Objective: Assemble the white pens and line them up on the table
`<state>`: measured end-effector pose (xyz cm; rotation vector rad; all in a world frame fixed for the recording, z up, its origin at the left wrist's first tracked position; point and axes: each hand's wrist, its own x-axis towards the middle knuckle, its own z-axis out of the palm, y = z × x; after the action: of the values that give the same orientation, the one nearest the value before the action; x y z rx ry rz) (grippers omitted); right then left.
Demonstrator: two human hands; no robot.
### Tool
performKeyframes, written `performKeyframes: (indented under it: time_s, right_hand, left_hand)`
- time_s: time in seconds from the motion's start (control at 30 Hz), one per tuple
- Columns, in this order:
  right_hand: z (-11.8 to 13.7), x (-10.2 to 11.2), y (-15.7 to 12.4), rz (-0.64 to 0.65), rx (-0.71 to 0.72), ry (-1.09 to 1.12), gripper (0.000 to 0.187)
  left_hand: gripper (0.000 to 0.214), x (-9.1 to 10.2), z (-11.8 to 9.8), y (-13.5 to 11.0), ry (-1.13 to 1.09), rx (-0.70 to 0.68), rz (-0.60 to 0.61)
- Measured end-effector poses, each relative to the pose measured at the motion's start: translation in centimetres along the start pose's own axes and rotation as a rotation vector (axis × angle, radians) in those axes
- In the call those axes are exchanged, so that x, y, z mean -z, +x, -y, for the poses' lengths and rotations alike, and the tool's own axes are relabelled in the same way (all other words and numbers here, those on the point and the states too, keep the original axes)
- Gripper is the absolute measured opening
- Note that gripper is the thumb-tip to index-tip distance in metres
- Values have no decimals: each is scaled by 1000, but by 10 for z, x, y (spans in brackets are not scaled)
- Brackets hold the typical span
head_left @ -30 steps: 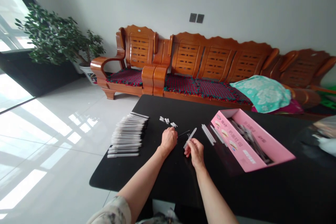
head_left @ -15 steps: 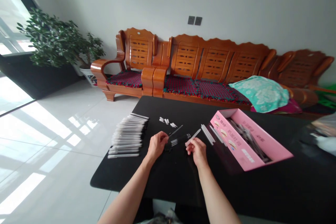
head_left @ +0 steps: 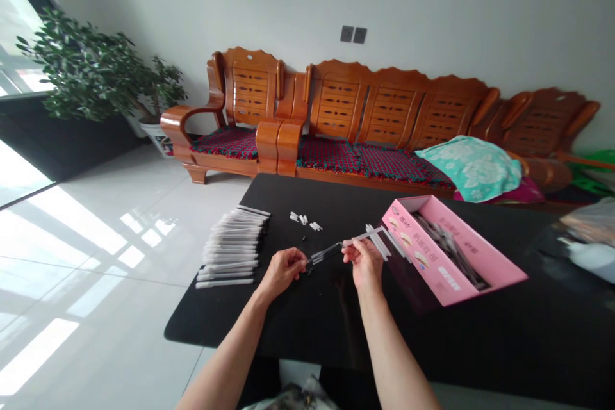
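My left hand (head_left: pixel 287 267) is closed, its fingertips pinching the end of a thin dark pen refill (head_left: pixel 333 248). In my right hand (head_left: pixel 364 264) is a whitish pen barrel (head_left: pixel 369 233), held slanting between thumb and fingers. The refill's far end meets or nearly meets the barrel's near end; whether it is inside, I cannot tell. More refills (head_left: pixel 318 259) lie on the black table just under the held one, partly hidden. Beyond my hands are several small white pieces (head_left: pixel 303 220). Loose barrels (head_left: pixel 379 245) lie just past my right hand.
A long row of white pens (head_left: pixel 233 246) with dark ends covers the table's left side. On the right stands an open pink box (head_left: pixel 432 262) holding many dark, slender pieces. A wooden sofa (head_left: pixel 339 99) lies behind the table (head_left: pixel 317 333).
My left hand has lowered the refill, and its far end now points at the barrel. My right hand has shifted slightly right and up with the barrel. The view has moved slightly.
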<state>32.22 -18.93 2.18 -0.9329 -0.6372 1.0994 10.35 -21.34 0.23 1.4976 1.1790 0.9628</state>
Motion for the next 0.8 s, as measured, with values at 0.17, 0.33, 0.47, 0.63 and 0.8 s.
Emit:
performKeyframes:
  time_s: [0.17,0.33,0.47,0.63,0.8]
  right_hand:
    - [-1,0,-1,-1,-5,2,15]
    - [-5,0,-3,3,-24,11,18]
    - [-9,-1,-5,-9,-41,14,20]
    - [-13,-2,-8,-7,-67,9,20]
    - [-15,-14,-19,37,-132,9,22]
  left_hand:
    - [18,-2,-2,-1,0,-13,15]
    - [19,-4,-5,-1,7,-16,28]
    - [19,-7,-7,-1,3,-3,27]
    - [21,-9,-13,-1,-24,12,29]
    - [21,-16,-21,0,-91,-8,12]
